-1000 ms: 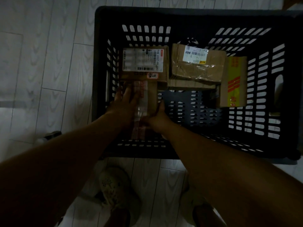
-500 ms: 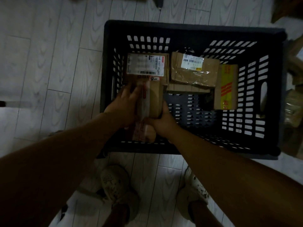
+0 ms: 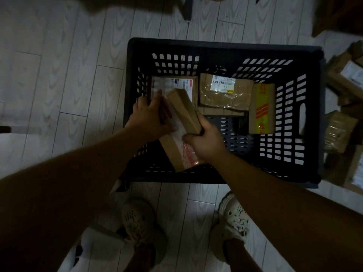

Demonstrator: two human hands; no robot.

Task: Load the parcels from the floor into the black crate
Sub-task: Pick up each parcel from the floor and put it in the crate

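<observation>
Cardboard, brown, oblong: one long parcel [image 3: 182,114], tilted over the near-left corner of the black crate [image 3: 216,44], with glossy clear tape along one face. I log my left hand [image 3: 149,116] gripping its left edge with curled fingers, while my right hand [image 3: 204,142] clasps its near right side. Behind it lie a white-labelled box [image 3: 176,83], a crinkled brown packet [image 3: 225,93] and a yellow carton [image 3: 262,108].

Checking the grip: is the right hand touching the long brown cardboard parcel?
Touching. The head view shows the right hand wrapped round the right edge of the long brown cardboard parcel, thumb on its taped face.
</observation>
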